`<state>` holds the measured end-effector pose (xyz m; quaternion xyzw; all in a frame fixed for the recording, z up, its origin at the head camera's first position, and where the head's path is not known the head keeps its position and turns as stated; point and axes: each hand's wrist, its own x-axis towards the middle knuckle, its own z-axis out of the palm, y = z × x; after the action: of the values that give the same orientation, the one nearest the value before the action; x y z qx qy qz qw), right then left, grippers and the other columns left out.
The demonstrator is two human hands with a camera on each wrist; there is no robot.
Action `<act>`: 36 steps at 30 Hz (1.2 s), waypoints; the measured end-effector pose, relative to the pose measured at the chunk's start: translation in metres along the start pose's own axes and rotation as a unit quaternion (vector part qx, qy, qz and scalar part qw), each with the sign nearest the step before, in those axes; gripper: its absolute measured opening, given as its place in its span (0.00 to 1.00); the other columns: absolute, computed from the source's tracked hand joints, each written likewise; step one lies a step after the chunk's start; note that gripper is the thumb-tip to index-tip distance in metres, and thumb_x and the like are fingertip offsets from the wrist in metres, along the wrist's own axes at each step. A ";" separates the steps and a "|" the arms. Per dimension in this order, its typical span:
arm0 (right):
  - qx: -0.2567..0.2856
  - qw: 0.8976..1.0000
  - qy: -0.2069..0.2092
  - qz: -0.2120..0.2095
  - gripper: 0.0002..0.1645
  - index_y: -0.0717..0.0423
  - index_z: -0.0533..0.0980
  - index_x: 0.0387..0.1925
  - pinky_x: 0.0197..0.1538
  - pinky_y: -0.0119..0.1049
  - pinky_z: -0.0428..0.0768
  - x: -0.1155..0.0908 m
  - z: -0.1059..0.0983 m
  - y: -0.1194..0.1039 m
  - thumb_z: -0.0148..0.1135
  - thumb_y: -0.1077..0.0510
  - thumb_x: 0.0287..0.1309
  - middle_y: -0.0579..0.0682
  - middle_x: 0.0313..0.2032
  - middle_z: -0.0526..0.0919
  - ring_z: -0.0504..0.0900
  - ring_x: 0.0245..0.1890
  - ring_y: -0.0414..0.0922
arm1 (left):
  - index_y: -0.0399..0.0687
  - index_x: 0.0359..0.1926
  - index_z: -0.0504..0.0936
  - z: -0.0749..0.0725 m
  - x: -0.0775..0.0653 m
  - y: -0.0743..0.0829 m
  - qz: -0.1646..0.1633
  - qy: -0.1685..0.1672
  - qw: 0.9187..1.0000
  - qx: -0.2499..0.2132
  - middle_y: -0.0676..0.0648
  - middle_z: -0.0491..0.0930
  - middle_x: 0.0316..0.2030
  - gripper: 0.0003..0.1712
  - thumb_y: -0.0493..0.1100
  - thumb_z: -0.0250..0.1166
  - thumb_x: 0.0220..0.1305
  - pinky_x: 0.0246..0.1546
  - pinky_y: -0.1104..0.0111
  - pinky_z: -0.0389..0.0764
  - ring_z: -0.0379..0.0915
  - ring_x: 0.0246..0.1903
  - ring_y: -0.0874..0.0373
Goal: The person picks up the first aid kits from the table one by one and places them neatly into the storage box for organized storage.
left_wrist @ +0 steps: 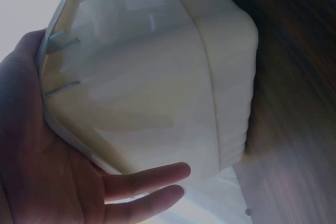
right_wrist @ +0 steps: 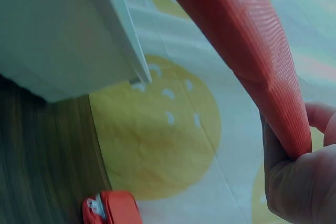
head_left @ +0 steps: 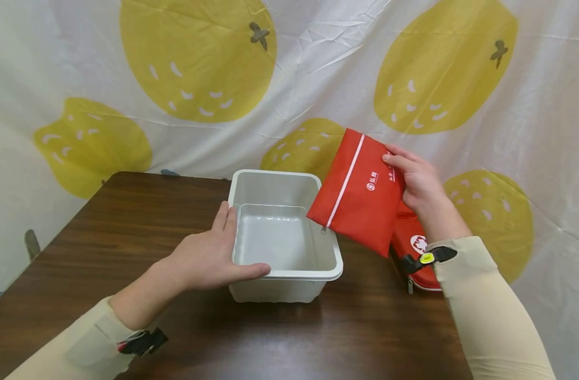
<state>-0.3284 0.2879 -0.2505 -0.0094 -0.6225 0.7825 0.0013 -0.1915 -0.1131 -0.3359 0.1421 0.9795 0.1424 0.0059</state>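
My right hand (head_left: 421, 179) grips a flat red zippered pouch (head_left: 348, 192) by its right edge, thumb on the front face. The pouch has a white stripe and small white print. It hangs tilted in the air, its lower left corner overlapping the right rim of a pale grey plastic basin (head_left: 334, 261) in the head view. Straight fingers of my left hand (head_left: 206, 258) rest along the basin's left side, with the thumb lying along its near rim. The left wrist view shows the palm against the rim and two fingers extended beside the outer wall.
A red zippered case (head_left: 413, 245) with a white emblem lies on the table at the right, partly hidden behind the pouch and my right wrist. The dark wooden table (head_left: 184, 332) ends at a white curtain (head_left: 318, 63) with yellow fruit prints.
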 end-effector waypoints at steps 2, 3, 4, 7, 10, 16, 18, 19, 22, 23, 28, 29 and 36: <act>-0.007 1.000 -0.007 0.002 0.30 0.43 0.78 0.66 0.43 0.35 0.86 0.002 0.010 0.002 0.71 0.57 0.62 0.44 0.47 0.84 0.87 0.39 0.42 | 0.38 0.81 0.37 0.000 0.000 0.000 -0.001 -0.001 1.000 0.001 0.35 0.36 0.81 0.85 0.96 0.46 0.40 0.34 0.55 0.80 0.85 0.38 0.45; -0.011 1.000 -0.009 0.003 0.30 0.43 0.78 0.66 0.43 0.35 0.86 0.003 0.015 0.002 0.71 0.57 0.62 0.44 0.49 0.84 0.87 0.40 0.42 | 0.38 0.81 0.38 -0.001 0.000 0.000 -0.002 -0.001 1.000 0.002 0.35 0.36 0.81 0.85 0.96 0.47 0.40 0.34 0.55 0.80 0.85 0.38 0.45; -0.016 1.000 -0.013 0.004 0.30 0.43 0.77 0.66 0.44 0.35 0.86 0.004 0.020 0.003 0.70 0.56 0.62 0.45 0.50 0.83 0.87 0.40 0.42 | 0.38 0.81 0.38 -0.001 -0.001 0.001 -0.003 -0.001 1.000 0.002 0.35 0.36 0.81 0.85 0.96 0.47 0.40 0.33 0.55 0.80 0.85 0.37 0.46; -0.023 0.999 -0.022 0.009 0.29 0.42 0.77 0.66 0.44 0.36 0.86 0.007 0.035 0.007 0.69 0.56 0.64 0.46 0.53 0.81 0.87 0.41 0.42 | 0.38 0.81 0.38 -0.001 -0.001 0.001 -0.003 -0.002 1.000 0.004 0.36 0.37 0.81 0.85 0.95 0.47 0.40 0.32 0.56 0.79 0.85 0.36 0.46; -0.032 0.999 -0.030 0.009 0.28 0.42 0.77 0.66 0.44 0.36 0.86 0.010 0.050 0.011 0.68 0.56 0.65 0.47 0.54 0.80 0.87 0.41 0.42 | 0.38 0.81 0.38 -0.001 -0.001 0.001 -0.002 -0.002 1.000 0.002 0.36 0.36 0.81 0.85 0.95 0.47 0.40 0.31 0.58 0.78 0.84 0.36 0.47; -0.045 0.998 -0.047 0.008 0.27 0.42 0.77 0.66 0.44 0.36 0.86 0.013 0.080 0.019 0.66 0.57 0.67 0.47 0.54 0.80 0.85 0.43 0.44 | 0.38 0.81 0.39 -0.001 -0.002 0.002 -0.001 -0.001 1.000 0.000 0.36 0.38 0.81 0.84 0.95 0.47 0.41 0.30 0.59 0.78 0.84 0.35 0.49; -0.051 0.997 -0.053 0.011 0.26 0.41 0.78 0.66 0.44 0.36 0.86 0.014 0.089 0.021 0.66 0.56 0.67 0.48 0.55 0.79 0.84 0.44 0.45 | 0.38 0.81 0.39 -0.001 -0.002 0.003 -0.001 -0.002 1.000 -0.001 0.36 0.38 0.81 0.84 0.95 0.48 0.41 0.29 0.60 0.78 0.84 0.35 0.49; -0.054 0.997 -0.055 0.012 0.26 0.40 0.78 0.65 0.44 0.36 0.86 0.014 0.094 0.022 0.66 0.56 0.67 0.48 0.56 0.79 0.84 0.45 0.45 | 0.37 0.81 0.39 0.000 -0.002 0.003 -0.001 -0.003 1.000 -0.002 0.36 0.38 0.81 0.84 0.95 0.48 0.41 0.29 0.60 0.78 0.84 0.35 0.49; -0.054 0.997 -0.057 0.011 0.25 0.40 0.80 0.63 0.44 0.36 0.86 0.015 0.106 0.026 0.67 0.56 0.66 0.46 0.59 0.78 0.84 0.44 0.46 | 0.37 0.81 0.39 -0.001 -0.002 0.004 0.000 -0.005 1.000 -0.004 0.36 0.38 0.81 0.84 0.94 0.48 0.42 0.28 0.61 0.78 0.84 0.36 0.49; -0.054 0.997 -0.058 0.009 0.25 0.40 0.80 0.63 0.43 0.36 0.86 0.016 0.109 0.027 0.67 0.57 0.65 0.45 0.60 0.78 0.84 0.43 0.45 | 0.38 0.81 0.39 -0.001 -0.002 0.004 0.000 -0.006 1.000 -0.004 0.36 0.38 0.81 0.84 0.94 0.48 0.42 0.28 0.61 0.78 0.84 0.37 0.49; -0.057 0.996 -0.060 0.016 0.24 0.40 0.81 0.61 0.43 0.37 0.86 0.017 0.122 0.034 0.68 0.57 0.65 0.44 0.60 0.78 0.85 0.42 0.46 | 0.38 0.81 0.39 -0.001 -0.002 0.006 0.001 -0.010 1.000 -0.005 0.36 0.38 0.81 0.83 0.94 0.48 0.42 0.28 0.61 0.78 0.85 0.37 0.50; -0.058 0.996 -0.061 0.020 0.24 0.39 0.81 0.61 0.44 0.37 0.86 0.018 0.124 0.035 0.67 0.57 0.65 0.45 0.60 0.79 0.85 0.43 0.46 | 0.38 0.81 0.39 -0.002 -0.002 0.007 0.002 -0.012 1.000 -0.005 0.36 0.37 0.81 0.83 0.94 0.48 0.42 0.28 0.62 0.78 0.85 0.37 0.50; -0.058 0.997 -0.057 0.019 0.24 0.41 0.81 0.61 0.43 0.36 0.85 0.021 0.143 0.042 0.68 0.58 0.64 0.49 0.54 0.83 0.85 0.42 0.45 | 0.38 0.81 0.39 -0.001 -0.001 0.008 -0.002 -0.023 1.000 -0.009 0.37 0.36 0.81 0.83 0.94 0.49 0.42 0.25 0.65 0.76 0.85 0.35 0.52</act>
<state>-0.3514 0.1395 -0.2601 0.0231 -0.6654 0.7445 -0.0494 -0.1883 -0.1065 -0.3323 0.1433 0.9781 0.1482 0.0298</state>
